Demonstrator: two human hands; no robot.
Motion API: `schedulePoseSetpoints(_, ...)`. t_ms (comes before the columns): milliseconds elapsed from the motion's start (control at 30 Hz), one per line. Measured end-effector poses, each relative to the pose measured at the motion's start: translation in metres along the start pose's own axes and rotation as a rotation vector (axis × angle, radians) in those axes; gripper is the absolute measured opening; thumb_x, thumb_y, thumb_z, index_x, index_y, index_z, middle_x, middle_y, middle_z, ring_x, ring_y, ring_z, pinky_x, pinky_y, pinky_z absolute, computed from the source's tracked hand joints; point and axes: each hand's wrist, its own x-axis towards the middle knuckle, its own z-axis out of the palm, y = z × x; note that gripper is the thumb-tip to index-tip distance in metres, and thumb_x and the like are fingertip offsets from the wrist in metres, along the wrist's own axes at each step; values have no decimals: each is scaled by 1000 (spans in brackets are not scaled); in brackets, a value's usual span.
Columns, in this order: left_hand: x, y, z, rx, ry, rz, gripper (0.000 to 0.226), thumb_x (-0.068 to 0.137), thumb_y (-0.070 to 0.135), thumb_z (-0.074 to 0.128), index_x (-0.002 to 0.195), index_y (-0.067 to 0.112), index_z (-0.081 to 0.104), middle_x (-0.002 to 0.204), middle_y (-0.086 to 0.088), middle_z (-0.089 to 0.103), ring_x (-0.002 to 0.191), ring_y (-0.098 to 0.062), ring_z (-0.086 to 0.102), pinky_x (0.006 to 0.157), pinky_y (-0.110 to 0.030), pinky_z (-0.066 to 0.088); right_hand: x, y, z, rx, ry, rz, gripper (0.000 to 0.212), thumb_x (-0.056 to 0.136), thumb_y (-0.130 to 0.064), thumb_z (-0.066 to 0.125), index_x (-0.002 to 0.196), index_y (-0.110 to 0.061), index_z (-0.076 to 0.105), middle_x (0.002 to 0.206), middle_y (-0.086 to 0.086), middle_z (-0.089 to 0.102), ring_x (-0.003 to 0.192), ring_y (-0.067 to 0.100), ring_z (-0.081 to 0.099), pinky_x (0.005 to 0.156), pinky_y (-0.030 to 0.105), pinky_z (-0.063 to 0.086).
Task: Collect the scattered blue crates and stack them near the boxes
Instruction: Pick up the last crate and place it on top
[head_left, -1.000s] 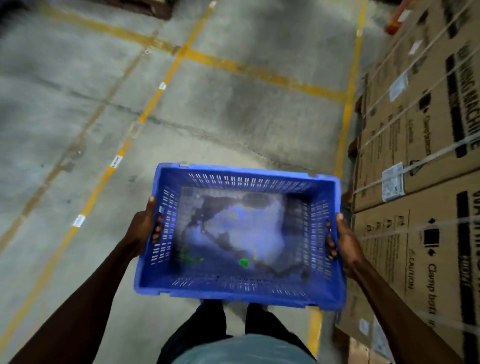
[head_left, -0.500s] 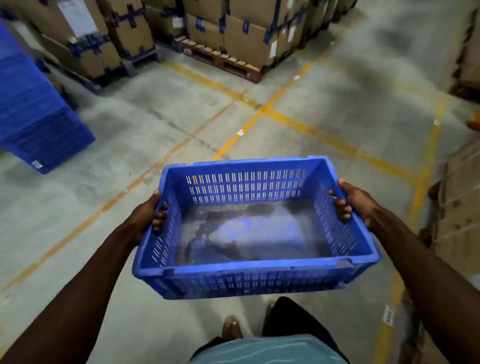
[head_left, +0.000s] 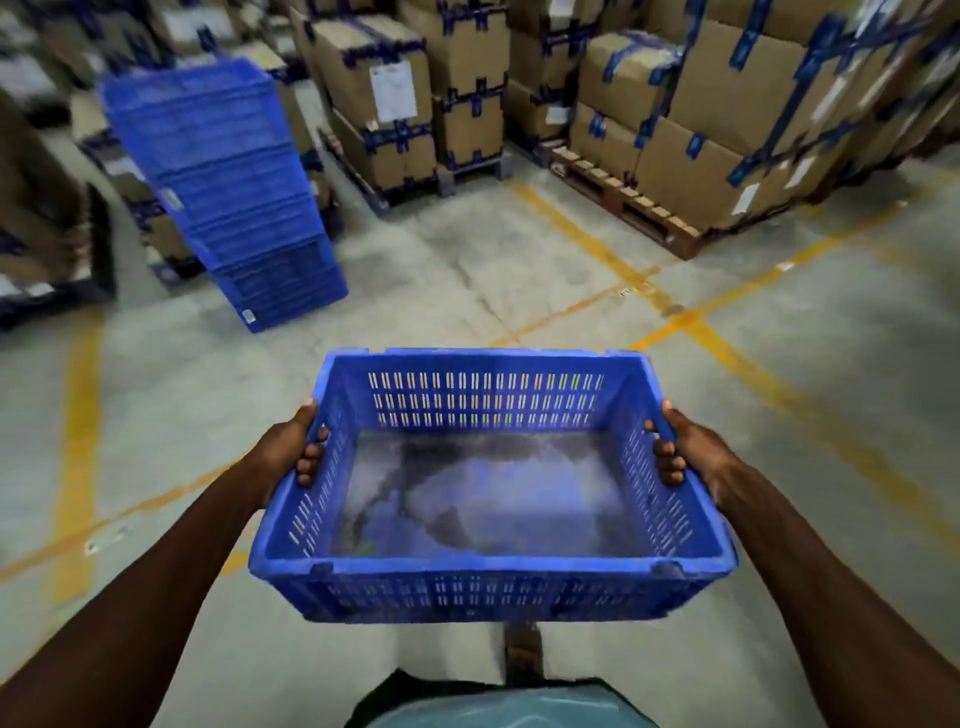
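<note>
Bottom centre of the frame, a strip of teal shirt (head_left: 498, 712), and just above it the blue crate (head_left: 488, 566) carried out in front at the lower middle, clear of the floor. It's an open-topped plastic bin with slotted walls, a thick rim and a dirty, smudged base with nothing in it. The left hand (head_left: 291, 452) grips the left rim, fingers (head_left: 310, 460) curled over the edge into the bin; the right hand (head_left: 685, 452) does the same on the right rim. Beyond lies grey concrete floor (head_left: 457, 280) crossed by yellow lines (head_left: 701, 332). Upper left stands a leaning stack of blue crates (head_left: 228, 187); across the top, taped cardboard boxes (head_left: 727, 119) on a wooden pallet (head_left: 628, 208). Compared with half a second ago, that stack has slid from the left edge toward the middle and looms larger, and the boxes fill more of the top; the grip on the crate is unchanged
</note>
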Motion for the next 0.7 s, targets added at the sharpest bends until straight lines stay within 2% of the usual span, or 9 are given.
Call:
schedulePoseSetpoints(167, 20, 35, -27, -90, 129, -3, 54, 96, 64, 37, 79, 14, 44, 44, 4, 31, 30, -8, 26, 34, -14, 26, 74, -73, 60, -107, -119, 10, 42, 101, -56, 42, 92, -15, 49, 47, -4, 31, 29, 7, 25, 31, 16, 25)
schedulePoseSetpoints(433, 82, 68, -82, -205, 327, 125, 58, 92, 70, 38, 82, 13, 47, 46, 2, 30, 31, -12, 26, 34, -17, 27, 178, -148, 183, -236, -213, -170, 55, 92, -65, 50, 107, -13, 58, 52, -1, 34, 34, 10, 27, 37, 18, 26)
schedulePoseSetpoints(567, 129, 96, -116, -251, 389, 193, 58, 91, 69, 40, 81, 12, 49, 47, 2, 33, 31, -12, 27, 35, -17, 29, 232, -179, 251, -257, -275, -246, 99, 55, -87, 68, 115, -10, 59, 53, -1, 36, 35, 11, 28, 37, 20, 29)
schedulePoseSetpoints(700, 174, 135, -161, -289, 418, 189, 59, 90, 70, 42, 83, 12, 49, 49, 1, 33, 32, -13, 27, 36, -18, 29, 275, -217, 323, -288, -302, -283, 105, 46, -90, 69, 114, -10, 60, 54, -1, 37, 36, 12, 29, 37, 22, 30)
